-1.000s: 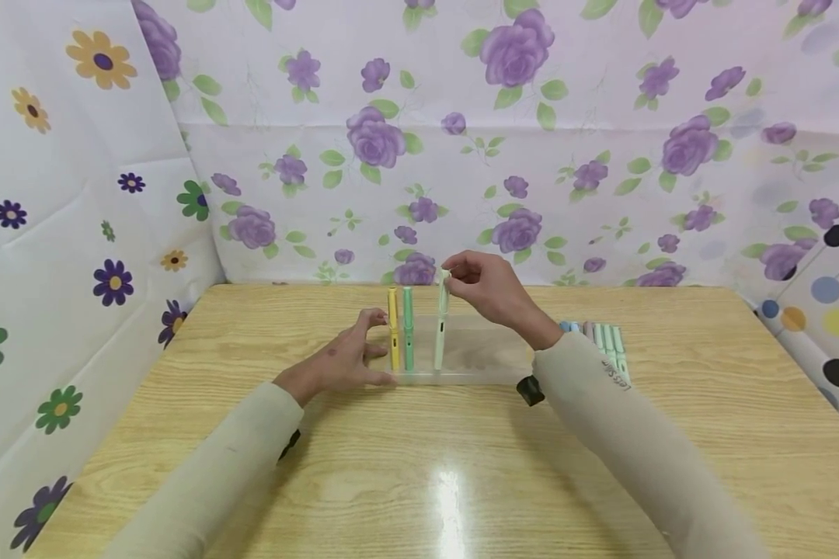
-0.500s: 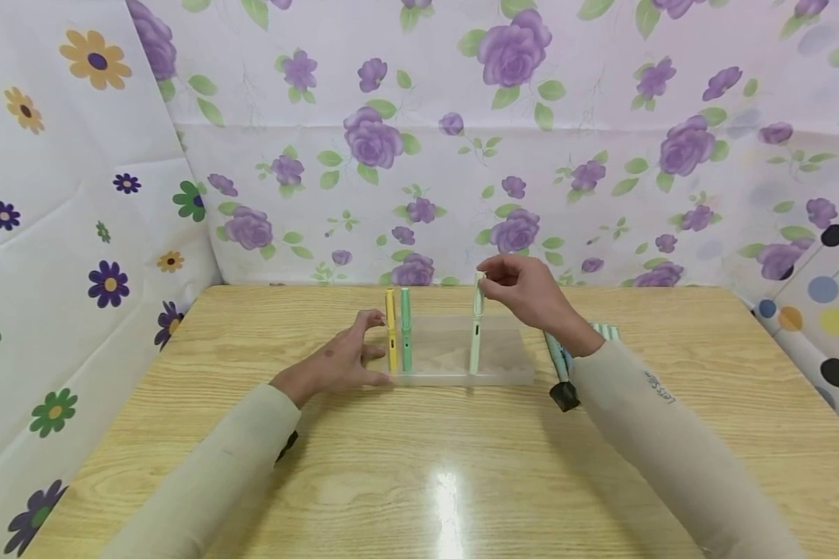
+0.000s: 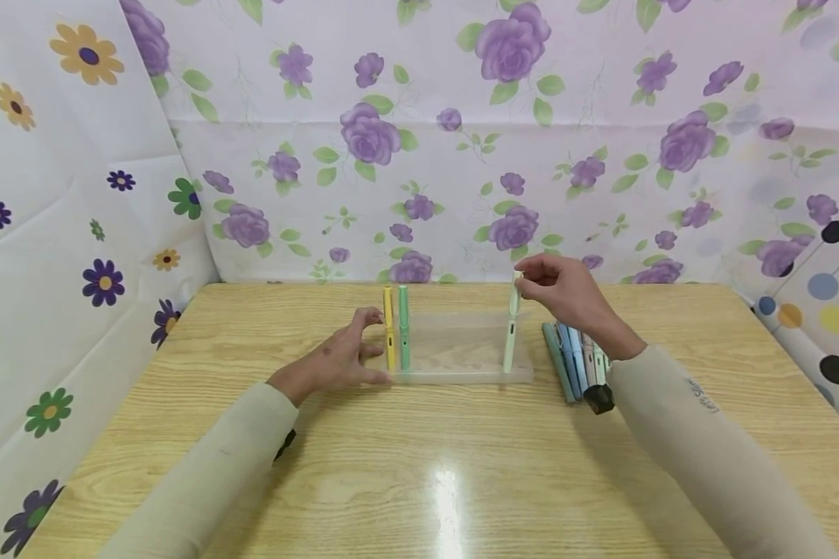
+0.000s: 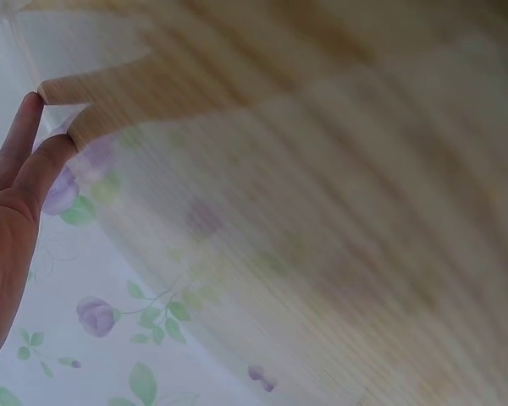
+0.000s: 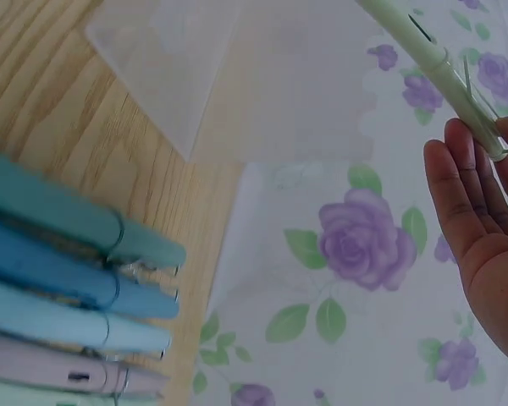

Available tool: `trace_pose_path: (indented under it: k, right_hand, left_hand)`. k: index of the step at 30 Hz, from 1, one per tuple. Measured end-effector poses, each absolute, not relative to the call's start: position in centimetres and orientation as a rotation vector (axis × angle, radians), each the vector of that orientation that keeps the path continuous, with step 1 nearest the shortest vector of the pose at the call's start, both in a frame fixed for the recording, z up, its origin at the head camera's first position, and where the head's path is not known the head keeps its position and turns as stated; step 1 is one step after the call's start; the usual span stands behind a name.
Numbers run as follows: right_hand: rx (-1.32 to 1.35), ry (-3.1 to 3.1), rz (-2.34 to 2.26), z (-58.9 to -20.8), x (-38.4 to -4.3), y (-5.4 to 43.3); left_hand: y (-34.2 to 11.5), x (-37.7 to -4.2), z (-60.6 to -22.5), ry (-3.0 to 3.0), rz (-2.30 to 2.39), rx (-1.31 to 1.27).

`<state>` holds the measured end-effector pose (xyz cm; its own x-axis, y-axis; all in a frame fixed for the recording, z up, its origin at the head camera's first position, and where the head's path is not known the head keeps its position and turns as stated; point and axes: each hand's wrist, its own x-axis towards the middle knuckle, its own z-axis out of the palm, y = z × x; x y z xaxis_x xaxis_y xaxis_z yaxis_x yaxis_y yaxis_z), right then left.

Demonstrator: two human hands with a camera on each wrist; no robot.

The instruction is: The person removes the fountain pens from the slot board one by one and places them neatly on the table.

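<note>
A clear stand [image 3: 461, 378] stands on the wooden table, holding a yellow pen [image 3: 389, 330] and a green pen [image 3: 404, 330] upright at its left end. My left hand [image 3: 335, 357] spreads around that end, thumb at the front, fingertips right at the stand. In the left wrist view, two straight fingers [image 4: 30, 148] touch a shiny surface that mirrors them. Thumb and fingers of my right hand [image 3: 566, 293] pinch the capped top of a pale green pen [image 3: 511, 330]. This pen is nearly upright, its lower end over the stand's right end.
Right of the stand lies a row of capped pens: a teal pen [image 3: 559, 361], blue ones, a greyish-pink pen [image 5: 68, 364] and pale green ones, partly behind my right wrist. A flowered cloth [image 3: 308, 155] hangs along the table's back edge.
My right hand has carried the pale green pen rightward along the stand, from near the green pen to the right end. More of the pen row shows now. My left hand stays put.
</note>
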<state>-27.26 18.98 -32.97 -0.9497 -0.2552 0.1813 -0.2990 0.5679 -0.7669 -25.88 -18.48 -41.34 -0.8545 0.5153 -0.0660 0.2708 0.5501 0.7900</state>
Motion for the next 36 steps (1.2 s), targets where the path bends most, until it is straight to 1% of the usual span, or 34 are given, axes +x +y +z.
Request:
trace_pose_path:
  k: [8,20,36]
  right_hand:
    - [0.454,-2.771,1.265,-33.2,-27.1,21.7]
    - [0.396,-2.832,1.246,-33.4,-26.3,25.5]
    - [0.321,-2.89,1.195,-33.0,-26.0,30.8]
  left_hand:
    - [-18.5,-25.8,-41.2,2.505,1.178,0.636]
    - [-18.4,-25.8,-41.1,2.489,1.194,0.622]
    - [-18.5,-25.8,-41.1,2.489,1.186,0.624]
